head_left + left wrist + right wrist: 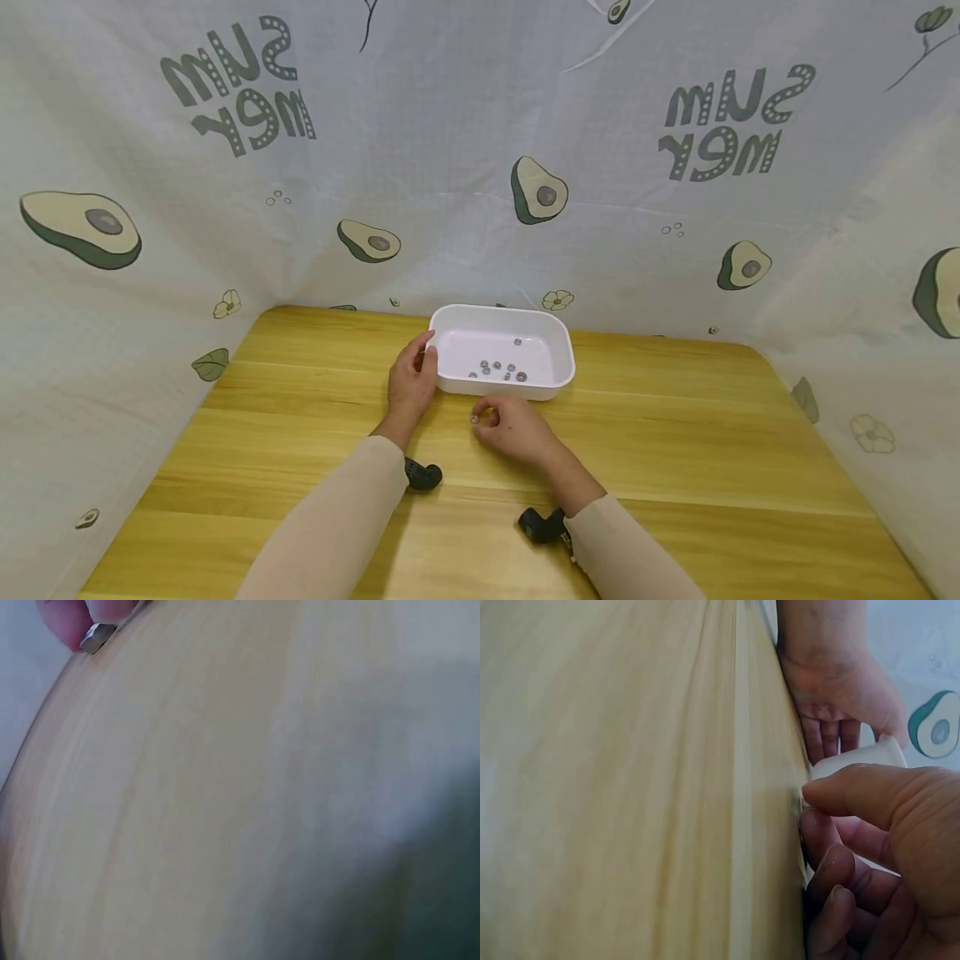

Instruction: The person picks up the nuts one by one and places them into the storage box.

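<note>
A white rectangular tray (555, 385) stands on the wooden table with several small metal nuts (521, 377) lying in it. My left hand (408, 385) holds the tray at its left side, thumb and fingers against the rim and outer wall. In front of the tray, my right hand (513, 429) pinches a small silver nut (475, 419) between thumb and index finger, close above the tabletop. The left wrist view shows this nut (97, 637) at fingertips, near the table surface. In the right wrist view the pinching fingers hide most of it.
The wooden table (675, 433) reaches to a hanging cloth (465, 150) printed with avocados, at the back and both sides. Black camera mounts (542, 527) sit at both wrists, below the sleeves.
</note>
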{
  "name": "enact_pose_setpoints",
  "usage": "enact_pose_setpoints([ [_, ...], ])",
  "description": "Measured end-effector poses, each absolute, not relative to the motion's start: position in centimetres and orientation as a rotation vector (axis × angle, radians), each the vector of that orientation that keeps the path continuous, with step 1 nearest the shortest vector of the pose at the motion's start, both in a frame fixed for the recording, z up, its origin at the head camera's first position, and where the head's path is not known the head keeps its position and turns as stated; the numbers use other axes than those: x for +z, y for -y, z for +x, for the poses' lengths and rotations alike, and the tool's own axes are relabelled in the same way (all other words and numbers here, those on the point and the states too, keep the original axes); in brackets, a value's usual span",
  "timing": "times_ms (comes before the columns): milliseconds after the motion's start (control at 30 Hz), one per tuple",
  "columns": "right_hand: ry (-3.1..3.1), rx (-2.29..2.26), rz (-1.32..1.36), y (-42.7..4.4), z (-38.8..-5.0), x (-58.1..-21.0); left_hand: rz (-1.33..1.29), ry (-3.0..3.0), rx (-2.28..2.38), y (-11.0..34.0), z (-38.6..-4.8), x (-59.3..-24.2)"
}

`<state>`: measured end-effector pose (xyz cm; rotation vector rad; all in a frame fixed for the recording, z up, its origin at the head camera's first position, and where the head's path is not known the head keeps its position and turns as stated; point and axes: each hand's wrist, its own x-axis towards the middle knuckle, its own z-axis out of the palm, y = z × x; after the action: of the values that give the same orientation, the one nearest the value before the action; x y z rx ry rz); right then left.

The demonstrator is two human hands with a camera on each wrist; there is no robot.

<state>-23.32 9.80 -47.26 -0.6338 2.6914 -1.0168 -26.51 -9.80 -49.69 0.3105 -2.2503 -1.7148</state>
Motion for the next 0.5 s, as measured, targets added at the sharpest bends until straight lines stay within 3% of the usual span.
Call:
enact_pose_setpoints([
  [500,-2.747,-0.904,-0.689,-9.49,-23.29,-47.01,0.298,2.247,-1.713,9.85,-26.65,-49.71],
])
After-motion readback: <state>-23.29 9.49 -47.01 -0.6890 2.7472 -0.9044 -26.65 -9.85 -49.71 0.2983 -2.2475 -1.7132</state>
